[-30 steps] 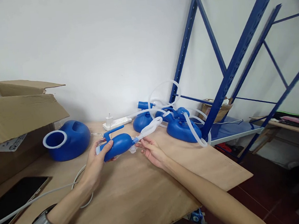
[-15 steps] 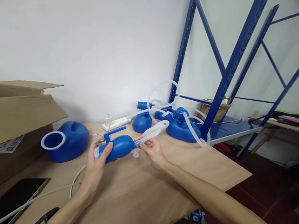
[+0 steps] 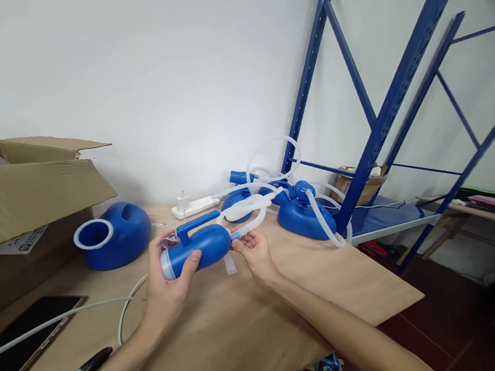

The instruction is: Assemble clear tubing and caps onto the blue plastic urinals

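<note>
My left hand (image 3: 168, 275) is wrapped round a blue plastic urinal cup (image 3: 207, 245), which has a bar-shaped handle on top and a whitish rim at its left end. With closed fingers, my right hand (image 3: 254, 255) pinches the end of a clear tube (image 3: 251, 225) at the cup's narrow outlet. Whether the tube is fully seated there is hidden by the fingers. The tube loops back behind the cup in a coil. A small translucent piece (image 3: 230, 264) hangs below the outlet. Both hands are above the brown table (image 3: 227, 339).
A wide-mouthed blue urinal bottle (image 3: 125, 238) lies left, beside an open cardboard box (image 3: 33, 191). Behind my hands are a power strip (image 3: 197, 206) and another blue bottle (image 3: 306, 220) with looping tubes. A phone (image 3: 21, 341) and cable lie left; blue shelving (image 3: 369, 150) stands right.
The cup has turned in my left hand, with its handle now tilted and showing more broadly. The tube's coil has swung up and left behind the cup. My right hand has stayed at the outlet.
</note>
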Tool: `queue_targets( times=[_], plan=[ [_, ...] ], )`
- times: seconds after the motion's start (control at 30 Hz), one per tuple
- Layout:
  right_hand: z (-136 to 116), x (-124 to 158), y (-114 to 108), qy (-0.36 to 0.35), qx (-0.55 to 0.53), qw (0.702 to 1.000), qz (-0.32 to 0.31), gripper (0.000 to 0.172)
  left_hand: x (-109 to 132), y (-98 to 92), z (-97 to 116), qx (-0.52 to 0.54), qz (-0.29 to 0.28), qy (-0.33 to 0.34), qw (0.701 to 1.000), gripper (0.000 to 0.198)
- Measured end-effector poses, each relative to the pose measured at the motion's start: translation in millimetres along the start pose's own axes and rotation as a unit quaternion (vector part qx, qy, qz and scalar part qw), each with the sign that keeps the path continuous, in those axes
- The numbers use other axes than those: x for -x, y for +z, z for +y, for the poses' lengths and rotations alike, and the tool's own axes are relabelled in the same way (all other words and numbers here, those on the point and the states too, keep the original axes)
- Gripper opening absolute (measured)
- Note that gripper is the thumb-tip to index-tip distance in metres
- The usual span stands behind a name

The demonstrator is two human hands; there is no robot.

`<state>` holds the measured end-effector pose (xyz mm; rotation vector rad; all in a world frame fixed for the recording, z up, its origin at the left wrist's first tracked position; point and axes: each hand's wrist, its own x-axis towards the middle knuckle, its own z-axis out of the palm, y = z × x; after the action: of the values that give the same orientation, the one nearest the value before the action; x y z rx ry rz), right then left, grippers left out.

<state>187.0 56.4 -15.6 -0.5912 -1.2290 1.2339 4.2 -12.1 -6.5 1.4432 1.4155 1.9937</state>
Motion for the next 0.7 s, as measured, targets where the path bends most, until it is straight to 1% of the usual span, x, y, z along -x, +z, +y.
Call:
queue_targets(
  times=[0.07,0.13,0.2,0.3,0.43,0.6,0.7],
  plan=[
    [0,-3,2,0.02,0.005,0.999,-0.044,0.05,-7,-0.2,-3,0.006,0.0,-0.021,1.0,0.055],
    [-1,-5,2,0.043,0.0,0.995,-0.095,0.051,-14,-1.4,-7,0.019,0.013,-0.056,0.998,0.055],
    [-3,-7,-1,0.06,-0.016,0.991,-0.122,0.052,-20,-2.9,-12,0.041,0.031,-0.094,0.994,0.057],
    [-6,-9,-7,0.072,-0.025,0.99,-0.116,0.05,-24,-4.3,-15,0.061,0.042,-0.117,0.99,0.059],
    [-6,-12,-14,0.083,-0.016,0.992,-0.096,0.05,-23,-3.2,-12,0.031,0.048,-0.114,0.992,0.059],
    [0,-10,-11,0.124,0.001,0.986,-0.115,0.056,-20,-1.9,-8,0.026,0.034,-0.118,0.992,0.062],
    [4,-7,-8,0.146,0.003,0.983,-0.108,0.056,-19,-2.0,-8,0.013,0.03,-0.107,0.994,0.06]
  ],
)
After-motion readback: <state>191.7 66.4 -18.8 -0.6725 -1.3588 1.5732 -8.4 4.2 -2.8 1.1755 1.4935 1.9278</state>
